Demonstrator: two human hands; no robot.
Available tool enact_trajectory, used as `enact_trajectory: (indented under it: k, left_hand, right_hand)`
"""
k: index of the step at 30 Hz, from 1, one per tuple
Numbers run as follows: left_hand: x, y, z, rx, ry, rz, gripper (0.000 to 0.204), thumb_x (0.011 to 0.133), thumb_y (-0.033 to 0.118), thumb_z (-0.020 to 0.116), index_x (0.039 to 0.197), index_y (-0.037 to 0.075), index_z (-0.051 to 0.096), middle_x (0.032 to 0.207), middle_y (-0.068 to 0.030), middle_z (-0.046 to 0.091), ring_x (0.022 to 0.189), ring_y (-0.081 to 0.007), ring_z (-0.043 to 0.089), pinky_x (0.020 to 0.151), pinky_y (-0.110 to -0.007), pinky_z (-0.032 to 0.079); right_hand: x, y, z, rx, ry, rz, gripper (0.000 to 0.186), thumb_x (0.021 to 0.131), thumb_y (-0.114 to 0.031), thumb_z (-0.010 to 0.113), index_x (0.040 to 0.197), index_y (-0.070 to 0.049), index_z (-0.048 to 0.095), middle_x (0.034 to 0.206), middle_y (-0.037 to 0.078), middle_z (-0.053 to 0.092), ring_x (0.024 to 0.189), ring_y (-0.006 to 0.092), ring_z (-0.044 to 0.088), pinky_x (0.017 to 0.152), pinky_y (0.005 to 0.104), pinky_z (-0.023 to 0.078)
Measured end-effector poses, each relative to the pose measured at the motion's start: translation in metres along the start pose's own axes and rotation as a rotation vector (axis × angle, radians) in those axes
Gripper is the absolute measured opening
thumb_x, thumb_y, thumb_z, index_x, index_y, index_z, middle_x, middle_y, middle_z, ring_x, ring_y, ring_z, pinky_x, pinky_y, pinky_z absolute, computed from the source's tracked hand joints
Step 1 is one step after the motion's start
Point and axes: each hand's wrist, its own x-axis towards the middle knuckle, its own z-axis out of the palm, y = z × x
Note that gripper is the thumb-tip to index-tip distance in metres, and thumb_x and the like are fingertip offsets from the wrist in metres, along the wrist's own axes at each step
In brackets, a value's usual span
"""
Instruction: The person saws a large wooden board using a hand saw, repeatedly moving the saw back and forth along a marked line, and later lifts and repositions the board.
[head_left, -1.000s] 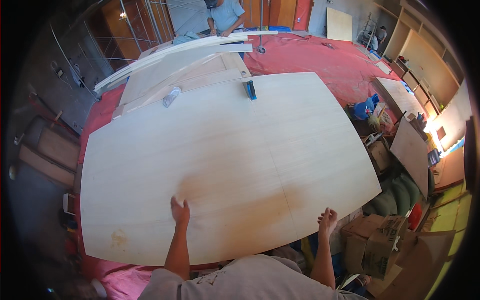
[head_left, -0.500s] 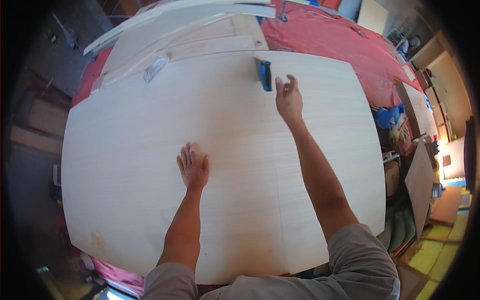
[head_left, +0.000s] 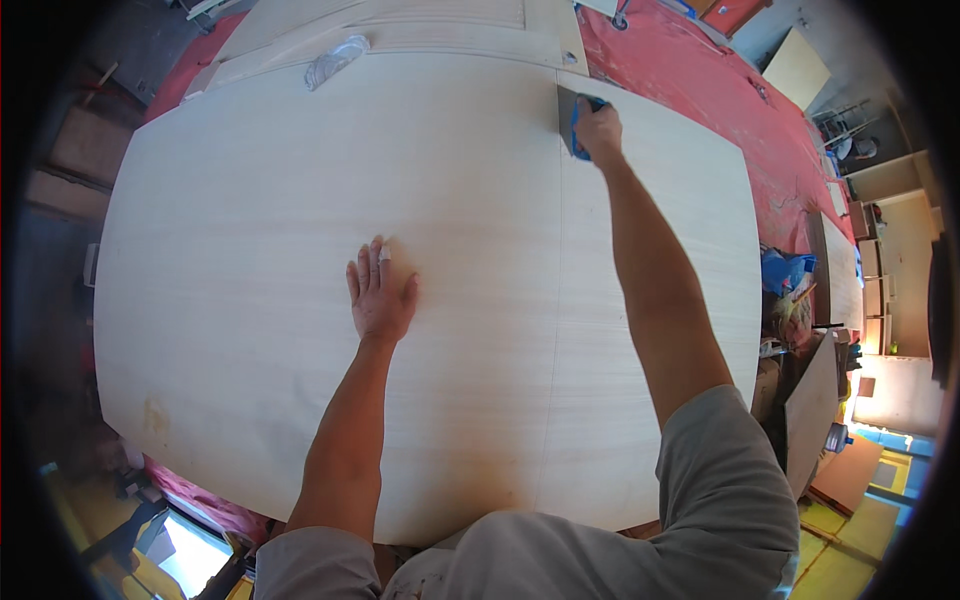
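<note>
A large pale wooden panel lies flat in front of me, with a thin seam line running along it right of the middle. My left hand rests palm down on the panel, fingers spread, with a white wrap around one finger. At the far right part of the panel, my right hand is closed around the blue handle of a wide-bladed scraper. The grey blade points left and stands at the seam near the far edge. My fingers hide part of the handle.
A crumpled clear plastic piece lies at the panel's far left edge. Beyond are more pale boards and a red sheet. To the right stand a blue bag and a leaning board.
My right hand has reached the scraper and taken hold of its handle. The view has shifted, with my left hand still flat on the panel.
</note>
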Motion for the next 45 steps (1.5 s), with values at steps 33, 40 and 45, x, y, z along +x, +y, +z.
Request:
enact_trajectory:
  k: [33, 40, 45]
  left_hand:
    - [-0.010, -0.023, -0.003, 0.067, 0.040, 0.047, 0.077, 0.114, 0.053, 0.051, 0.167, 0.000, 0.034, 0.182, -0.0153, 0.029, 0.168, -0.0394, 0.025, 0.137, -0.061, 0.016]
    - [0.004, 0.013, 0.011, -0.044, 0.077, 0.104, 0.078, 0.113, 0.052, 0.053, 0.168, 0.000, 0.033, 0.182, -0.0152, 0.028, 0.167, -0.0403, 0.025, 0.136, -0.062, 0.017]
    - [0.005, -0.020, 0.004, 0.036, 0.054, 0.046, 0.079, 0.113, 0.055, 0.051, 0.169, 0.001, 0.033, 0.181, -0.0171, 0.030, 0.169, -0.0397, 0.024, 0.137, -0.061, 0.015]
  right_hand:
    - [-0.226, -0.143, -0.197, 0.240, -0.098, 0.145, 0.026, 0.107, -0.021, 0.068, 0.096, 0.003, 0.069, 0.062, 0.006, 0.059, 0.044, 0.0115, 0.050, 0.039, 0.0310, 0.039]
    - [-0.053, -0.012, -0.022, -0.150, 0.182, 0.037, 0.054, 0.103, -0.042, 0.069, 0.111, 0.012, 0.071, 0.097, 0.032, 0.079, 0.094, 0.0481, 0.079, 0.086, 0.0522, 0.063]
    - [-0.087, -0.042, -0.048, 0.153, -0.103, 0.160, 0.039, 0.106, -0.031, 0.067, 0.093, 0.005, 0.067, 0.069, 0.011, 0.066, 0.049, 0.0199, 0.061, 0.047, 0.0379, 0.049]
